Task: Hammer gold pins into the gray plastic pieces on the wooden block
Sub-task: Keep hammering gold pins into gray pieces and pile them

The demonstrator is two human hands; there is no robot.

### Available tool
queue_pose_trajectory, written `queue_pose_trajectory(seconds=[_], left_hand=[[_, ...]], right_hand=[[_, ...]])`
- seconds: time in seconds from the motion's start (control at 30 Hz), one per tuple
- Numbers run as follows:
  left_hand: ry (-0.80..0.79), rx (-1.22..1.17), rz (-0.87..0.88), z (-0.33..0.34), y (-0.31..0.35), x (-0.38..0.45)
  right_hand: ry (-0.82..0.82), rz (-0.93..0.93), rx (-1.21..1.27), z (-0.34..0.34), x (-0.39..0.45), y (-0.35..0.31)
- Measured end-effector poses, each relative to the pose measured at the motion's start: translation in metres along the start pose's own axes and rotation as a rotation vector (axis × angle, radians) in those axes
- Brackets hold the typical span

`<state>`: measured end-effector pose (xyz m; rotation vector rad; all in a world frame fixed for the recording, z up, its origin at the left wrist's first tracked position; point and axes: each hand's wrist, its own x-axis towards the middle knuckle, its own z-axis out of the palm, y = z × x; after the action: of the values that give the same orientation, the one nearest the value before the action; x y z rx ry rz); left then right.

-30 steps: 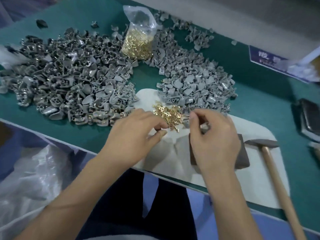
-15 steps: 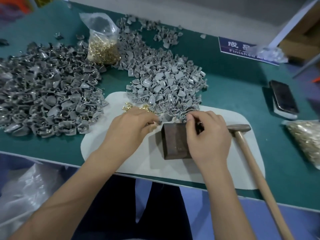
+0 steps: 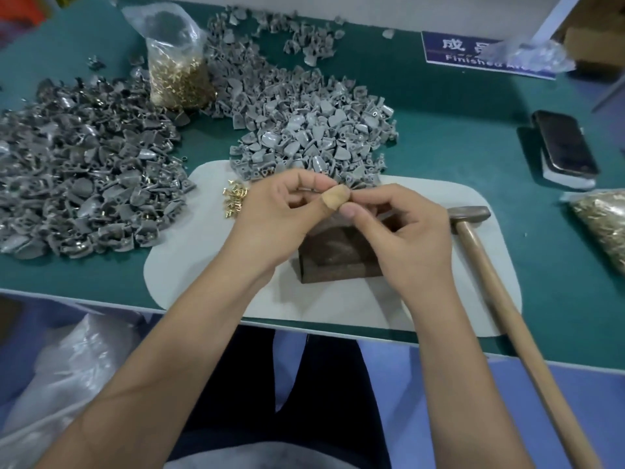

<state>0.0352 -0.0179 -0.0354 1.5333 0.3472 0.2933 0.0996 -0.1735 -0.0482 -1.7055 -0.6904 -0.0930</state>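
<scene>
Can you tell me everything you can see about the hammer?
The hammer lies flat, to the right of the wooden block. Its head is dull, brownish-gray metal and rests on the pale mat. Its long handle looks like light brown wood, smooth and straight. The handle runs toward the person, passes over the table edge and leaves the picture at the bottom right. No hand touches it: both the left hand and right hand are busy together above the block.

2 bare forearms, no sleeves in view, tan adhesive bandage [image 3: 335,197] around left thumb, dark trousers [image 3: 287,401]
</scene>
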Motion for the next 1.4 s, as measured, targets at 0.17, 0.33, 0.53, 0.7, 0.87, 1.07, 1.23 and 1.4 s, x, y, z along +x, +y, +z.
queue_pose_trajectory(seconds=[0.17, 0.33, 0.53, 0.7, 0.87, 1.07, 1.23, 1.4], left_hand=[[0.079, 0.283, 0.124, -0.025, 0.003, 0.002], [0.07, 0.896, 0.191, -0.047, -0.005, 0.009], [0.067, 1.183, 0.273, -0.042, -0.013, 0.017], [0.045, 1.243, 0.273, -0.034, -0.012, 0.024], [0.071, 1.185, 0.288, -0.034, -0.005, 0.02], [-0.01, 0.855, 0.326, -0.024, 0.011, -0.01], [-0.049, 0.968, 0.352, -0.009, 0.014, -0.038], [-0.002, 1.054, 0.431, -0.001, 0.01, -0.049]], right_hand=[[0.019, 0.035, -0.094, -0.001, 0.0, 0.004], [0.027, 0.09, -0.249, 0.004, 0.0, 0.002], [-0.023, 0.132, -0.54, 0.011, -0.004, -0.006], [0.025, 0.133, -0.581, 0.013, -0.02, -0.011], [0.157, 0.16, -0.302, 0.01, -0.027, -0.011], [0.168, 0.294, -0.083, 0.003, -0.023, -0.008], [0.205, 0.216, -0.022, -0.001, -0.033, -0.023], [0.218, 0.079, -0.095, -0.015, -0.049, -0.027]])
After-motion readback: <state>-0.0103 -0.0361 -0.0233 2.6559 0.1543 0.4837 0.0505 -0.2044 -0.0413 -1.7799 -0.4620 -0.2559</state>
